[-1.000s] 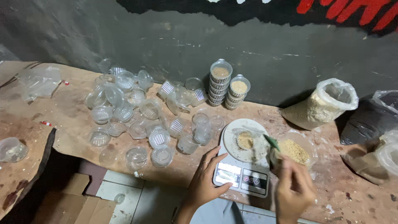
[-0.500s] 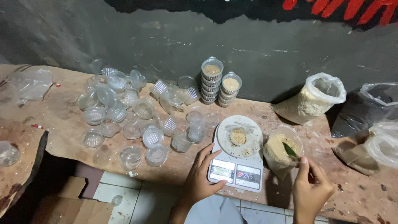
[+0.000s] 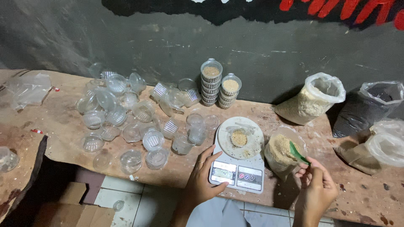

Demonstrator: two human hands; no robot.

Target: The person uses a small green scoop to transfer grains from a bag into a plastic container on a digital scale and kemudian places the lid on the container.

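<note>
A person's two hands work at a small white digital kitchen scale [image 3: 238, 162] on a worn brown wooden desk [image 3: 59, 122].

The left hand [image 3: 202, 180] rests with fingers loosely spread against the scale's left front corner, holding nothing. The right hand [image 3: 314, 189], just right of the scale, pinches a small green plastic scoop [image 3: 298, 153] over an open clear bag of pale grain [image 3: 283, 152]. On the scale's round plate sits a small clear cup of grain [image 3: 238, 137]. Left of the scale, empty clear plastic cups [image 3: 126, 122] crowd the desk. Behind the scale stand stacked filled cups [image 3: 216, 84]. The scale reaches the desk's front edge, with tiled floor [image 3: 126, 197] below.
</note>
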